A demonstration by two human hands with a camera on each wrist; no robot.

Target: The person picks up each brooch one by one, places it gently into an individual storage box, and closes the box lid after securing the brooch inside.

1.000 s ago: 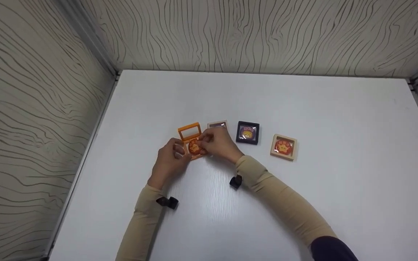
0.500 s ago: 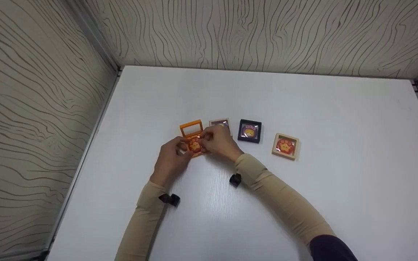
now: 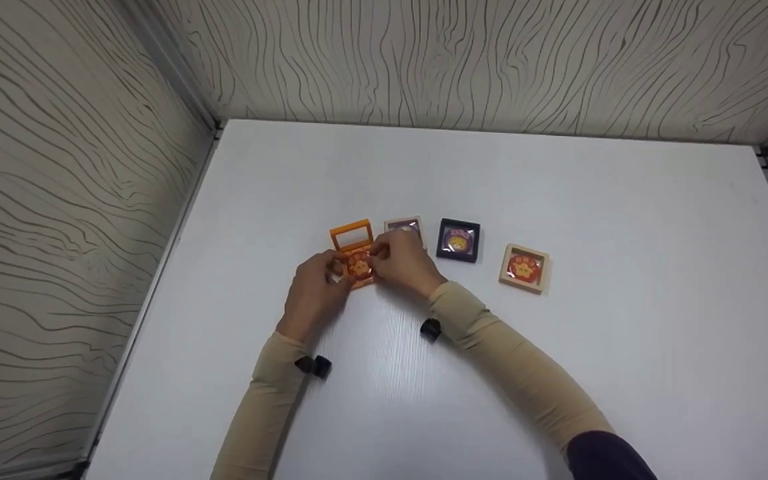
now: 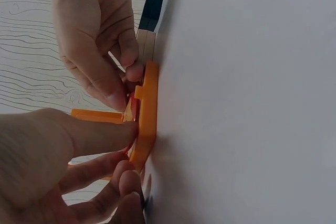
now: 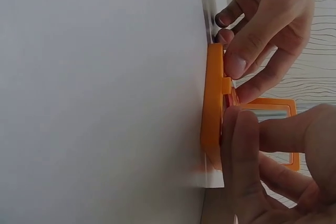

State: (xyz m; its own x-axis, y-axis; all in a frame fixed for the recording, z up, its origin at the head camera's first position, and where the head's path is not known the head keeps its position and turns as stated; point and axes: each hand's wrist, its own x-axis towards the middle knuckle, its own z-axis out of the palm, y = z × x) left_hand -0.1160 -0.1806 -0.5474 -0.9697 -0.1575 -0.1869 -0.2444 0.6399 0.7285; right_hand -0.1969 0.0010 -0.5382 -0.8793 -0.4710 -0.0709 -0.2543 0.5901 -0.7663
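Observation:
An orange square case (image 3: pixel 365 285) lies on the white table, its framed lid (image 3: pixel 352 227) swung up at the back. In its tray sits a round red badge (image 3: pixel 360 265) with a star on it. My left hand (image 3: pixel 316 293) pinches the badge's left edge, thumb in front and index finger behind. From the other side my right hand (image 3: pixel 407 261) pinches its right edge. Both wrist views show the orange case (image 4: pixel 149 108) edge-on, with thumbs and fingers at the badge over its rim; fingers cover much of the badge there.
Behind my right hand is a beige case (image 3: pixel 403 221) with a purple badge, partly hidden. A dark case (image 3: pixel 457 258) with a bear badge lies to its right. Farther right is another beige case (image 3: pixel 521 287) with a red star badge. Wood-patterned panels (image 3: pixel 424 60) stand around the white table (image 3: pixel 624 300).
The head view has shifted slightly. Both hands stay at the orange case, with only small finger movements around the badge; the lid stays up and the other cases have not moved.

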